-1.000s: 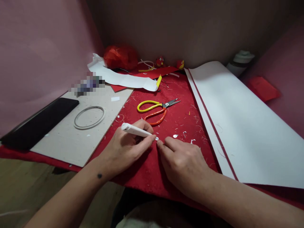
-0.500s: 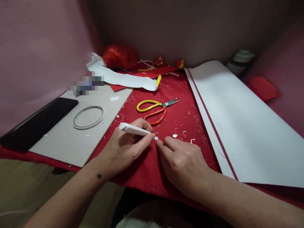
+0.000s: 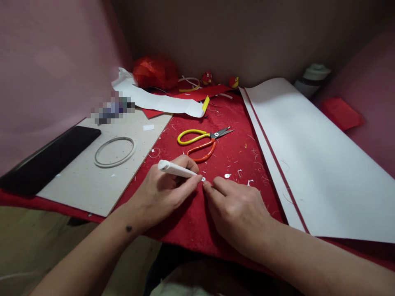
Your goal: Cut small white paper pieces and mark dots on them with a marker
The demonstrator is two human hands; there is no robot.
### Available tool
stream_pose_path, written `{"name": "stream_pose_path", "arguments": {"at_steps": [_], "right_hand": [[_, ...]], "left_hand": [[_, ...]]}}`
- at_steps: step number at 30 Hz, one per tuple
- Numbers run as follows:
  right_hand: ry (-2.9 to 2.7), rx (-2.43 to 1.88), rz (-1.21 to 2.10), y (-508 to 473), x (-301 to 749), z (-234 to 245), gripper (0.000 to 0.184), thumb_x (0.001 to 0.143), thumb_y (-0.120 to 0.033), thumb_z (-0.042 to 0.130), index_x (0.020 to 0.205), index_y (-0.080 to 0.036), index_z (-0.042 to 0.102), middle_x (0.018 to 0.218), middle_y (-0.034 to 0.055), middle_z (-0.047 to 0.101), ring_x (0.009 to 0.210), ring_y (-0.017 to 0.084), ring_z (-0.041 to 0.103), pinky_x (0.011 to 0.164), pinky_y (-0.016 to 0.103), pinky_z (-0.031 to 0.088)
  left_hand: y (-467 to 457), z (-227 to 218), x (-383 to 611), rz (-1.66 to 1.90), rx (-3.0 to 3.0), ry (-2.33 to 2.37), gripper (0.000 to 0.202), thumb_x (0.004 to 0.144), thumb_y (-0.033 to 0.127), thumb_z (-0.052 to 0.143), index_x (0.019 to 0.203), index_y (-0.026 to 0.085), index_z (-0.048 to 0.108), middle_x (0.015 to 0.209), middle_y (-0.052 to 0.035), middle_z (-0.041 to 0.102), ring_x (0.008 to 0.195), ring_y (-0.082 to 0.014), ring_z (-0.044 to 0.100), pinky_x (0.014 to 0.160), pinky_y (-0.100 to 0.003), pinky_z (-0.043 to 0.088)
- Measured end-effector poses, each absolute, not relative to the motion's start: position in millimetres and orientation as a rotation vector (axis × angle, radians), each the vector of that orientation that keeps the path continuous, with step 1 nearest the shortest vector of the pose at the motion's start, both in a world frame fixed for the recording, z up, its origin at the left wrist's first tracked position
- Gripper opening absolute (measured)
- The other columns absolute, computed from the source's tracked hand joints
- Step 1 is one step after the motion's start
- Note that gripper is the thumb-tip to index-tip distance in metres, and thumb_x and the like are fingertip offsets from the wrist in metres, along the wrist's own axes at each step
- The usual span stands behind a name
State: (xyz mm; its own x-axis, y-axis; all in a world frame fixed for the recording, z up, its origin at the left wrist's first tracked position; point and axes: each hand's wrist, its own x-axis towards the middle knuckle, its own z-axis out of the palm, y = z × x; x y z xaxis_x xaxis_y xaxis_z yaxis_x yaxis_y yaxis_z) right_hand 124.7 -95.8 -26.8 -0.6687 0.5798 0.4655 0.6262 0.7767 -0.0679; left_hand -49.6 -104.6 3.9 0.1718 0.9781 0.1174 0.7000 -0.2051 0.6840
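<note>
A white pen (image 3: 179, 169) is gripped in my left hand (image 3: 166, 189), its tip pointing right and down. The tip meets a tiny white paper piece (image 3: 203, 179) on the red cloth (image 3: 188, 222). My right hand (image 3: 237, 205) rests on the cloth with fingers curled, its fingertips pinching the near edge of that piece. A second small white paper piece with a dark dot (image 3: 227, 176) lies just beyond my right fingers. Scissors (image 3: 217, 135) with one yellow and one red handle lie partly open beyond my hands.
On the left, a board (image 3: 129, 176) carries a grey ring (image 3: 115, 152) and a black flat case (image 3: 55, 160). A white paper strip (image 3: 169, 103) curves across the back. A large white sheet (image 3: 314, 156) covers the right side. Red figures (image 3: 207, 78), a red plastic bag (image 3: 156, 73) and a bottle (image 3: 313, 80) stand behind.
The pen's rear end has shifted slightly right and down in my left hand. My right hand stays in the same place, and the other things have not moved.
</note>
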Motion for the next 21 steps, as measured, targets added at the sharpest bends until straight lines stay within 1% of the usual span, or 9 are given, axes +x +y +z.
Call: {"name": "stream_pose_path", "arguments": {"at_steps": [8,14,21], "right_hand": [[-2.506,-0.911,-0.123,-96.4,125.3,-27.1,0.021,0.085,-0.009,0.046,0.072,-0.014,0.062,0.061,0.0017,0.051,0.052,0.014,0.04,0.048,0.031,0.022],[-2.505,-0.911,-0.12,-96.5,126.4,-27.0,0.02,0.084,-0.01,0.047,0.072,-0.015,0.061,0.061,0.0012,0.05,0.051,0.014,0.04,0.048,0.031,0.022],[-2.506,-0.915,-0.136,-96.7,125.2,-27.0,0.02,0.085,-0.009,0.047,0.073,-0.015,0.062,0.061,0.0012,0.051,0.052,0.014,0.04,0.048,0.03,0.022]], "left_hand": [[-103.6,6.8,-51.2,0.827,1.922,1.649,0.015,0.083,0.031,0.053,0.076,0.018,0.055,0.061,0.0041,0.052,0.053,-0.0085,0.045,0.046,-0.02,0.033],[-103.3,3.4,-49.6,0.794,1.961,1.585,0.011,0.083,0.028,0.053,0.077,0.019,0.053,0.061,0.0052,0.051,0.053,-0.0079,0.043,0.048,-0.02,0.033],[-102.3,4.2,-48.2,0.763,1.961,1.579,0.012,0.084,0.028,0.052,0.076,0.019,0.052,0.061,0.0049,0.051,0.054,-0.0086,0.044,0.05,-0.02,0.035]]}}
